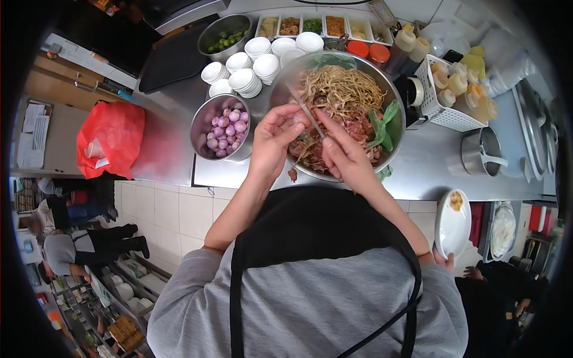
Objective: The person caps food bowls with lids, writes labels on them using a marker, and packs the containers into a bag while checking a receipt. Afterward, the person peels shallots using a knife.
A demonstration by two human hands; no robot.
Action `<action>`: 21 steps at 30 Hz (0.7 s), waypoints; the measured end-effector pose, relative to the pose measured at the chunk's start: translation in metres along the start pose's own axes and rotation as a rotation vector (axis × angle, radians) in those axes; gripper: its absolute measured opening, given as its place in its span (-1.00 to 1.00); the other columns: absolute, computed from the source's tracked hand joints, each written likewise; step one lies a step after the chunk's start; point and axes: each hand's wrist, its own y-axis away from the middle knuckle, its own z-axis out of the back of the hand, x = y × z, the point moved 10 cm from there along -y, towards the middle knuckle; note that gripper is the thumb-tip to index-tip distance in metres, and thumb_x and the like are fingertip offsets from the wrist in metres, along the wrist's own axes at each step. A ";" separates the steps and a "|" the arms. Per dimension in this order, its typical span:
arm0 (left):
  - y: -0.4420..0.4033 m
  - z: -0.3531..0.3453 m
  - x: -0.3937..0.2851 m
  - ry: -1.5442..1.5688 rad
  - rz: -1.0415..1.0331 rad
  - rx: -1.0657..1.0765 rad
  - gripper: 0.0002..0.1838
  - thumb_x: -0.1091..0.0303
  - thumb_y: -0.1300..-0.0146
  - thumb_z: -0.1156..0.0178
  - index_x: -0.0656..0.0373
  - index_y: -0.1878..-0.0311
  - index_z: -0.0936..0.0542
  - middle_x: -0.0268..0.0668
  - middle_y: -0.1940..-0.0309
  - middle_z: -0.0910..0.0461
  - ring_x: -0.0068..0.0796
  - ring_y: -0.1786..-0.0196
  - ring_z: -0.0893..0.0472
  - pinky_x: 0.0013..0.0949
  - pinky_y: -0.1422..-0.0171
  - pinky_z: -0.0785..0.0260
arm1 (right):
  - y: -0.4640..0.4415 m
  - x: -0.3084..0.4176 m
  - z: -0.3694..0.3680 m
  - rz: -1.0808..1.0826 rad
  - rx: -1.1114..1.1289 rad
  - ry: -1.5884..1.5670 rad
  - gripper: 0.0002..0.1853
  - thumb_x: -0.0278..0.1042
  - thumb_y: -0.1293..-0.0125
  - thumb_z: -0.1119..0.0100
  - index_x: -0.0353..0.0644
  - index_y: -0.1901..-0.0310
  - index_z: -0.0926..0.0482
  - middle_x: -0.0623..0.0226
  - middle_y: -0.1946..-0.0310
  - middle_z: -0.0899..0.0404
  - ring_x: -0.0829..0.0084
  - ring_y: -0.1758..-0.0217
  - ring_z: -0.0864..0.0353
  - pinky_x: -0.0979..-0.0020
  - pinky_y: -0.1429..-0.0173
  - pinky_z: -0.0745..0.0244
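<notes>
My left hand is closed in a pinch around a small pale pinkish shallot, mostly covered by the fingers. A thin knife is gripped in my right hand, its blade slanting up and left against the shallot. Both hands are over a large steel bowl. Inside it are reddish-purple peels, a heap of thin brownish strands and a green leafy piece. Left of the hands, a steel pot holds several peeled purple shallots.
Stacked white cups and a pot of green limes stand behind. A red plastic bag lies left. Right are a white basket of bottles and a small pot. Another person's hand holds a white plate.
</notes>
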 end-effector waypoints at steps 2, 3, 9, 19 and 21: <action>0.002 -0.005 -0.007 -0.002 -0.028 0.036 -0.69 0.56 -0.14 -0.07 0.26 0.01 -0.41 -0.25 0.19 -0.50 -0.45 0.03 -0.48 -0.35 -0.08 -0.32 | -0.002 -0.014 0.017 -0.110 -0.067 -0.068 -0.55 -0.35 -0.36 0.27 -0.01 -0.29 -0.07 0.50 0.67 -0.21 0.72 0.72 -0.13 0.70 0.63 -0.08; 0.003 -0.006 -0.010 0.016 -0.028 0.049 -0.69 0.56 -0.14 -0.07 0.26 0.01 -0.41 -0.26 0.20 -0.50 -0.46 0.03 -0.48 -0.32 -0.11 -0.31 | -0.002 -0.018 0.027 -0.153 -0.138 -0.032 -0.56 -0.32 -0.37 0.28 0.00 -0.28 -0.11 0.51 0.68 -0.21 0.73 0.72 -0.13 0.70 0.65 -0.06; 0.006 -0.014 -0.010 0.125 0.054 0.061 -0.69 0.55 -0.15 -0.07 0.28 0.00 -0.40 -0.27 0.20 -0.51 -0.49 0.07 -0.49 -0.32 -0.14 -0.29 | 0.009 -0.022 0.035 -0.227 -0.133 0.065 -0.56 -0.33 -0.34 0.21 -0.09 -0.26 -0.14 0.50 0.70 -0.21 0.70 0.68 -0.17 0.63 0.59 -0.13; 0.008 -0.014 -0.005 0.069 0.080 0.064 -0.64 0.52 -0.12 -0.12 0.29 -0.03 -0.41 -0.24 0.15 -0.52 -0.47 0.07 -0.50 -0.36 -0.08 -0.32 | 0.013 0.015 -0.001 -0.092 0.022 -0.044 -0.50 -0.48 -0.28 0.17 -0.14 -0.28 -0.10 0.59 0.58 -0.24 0.77 0.59 -0.16 0.69 0.49 -0.13; 0.009 -0.014 -0.006 0.064 0.081 0.060 -0.65 0.52 -0.12 -0.12 0.29 -0.02 -0.42 -0.24 0.16 -0.52 -0.47 0.07 -0.50 -0.36 -0.08 -0.32 | 0.011 0.013 -0.002 -0.117 0.030 -0.072 -0.49 -0.49 -0.28 0.17 -0.12 -0.28 -0.10 0.61 0.57 -0.23 0.79 0.58 -0.14 0.71 0.48 -0.12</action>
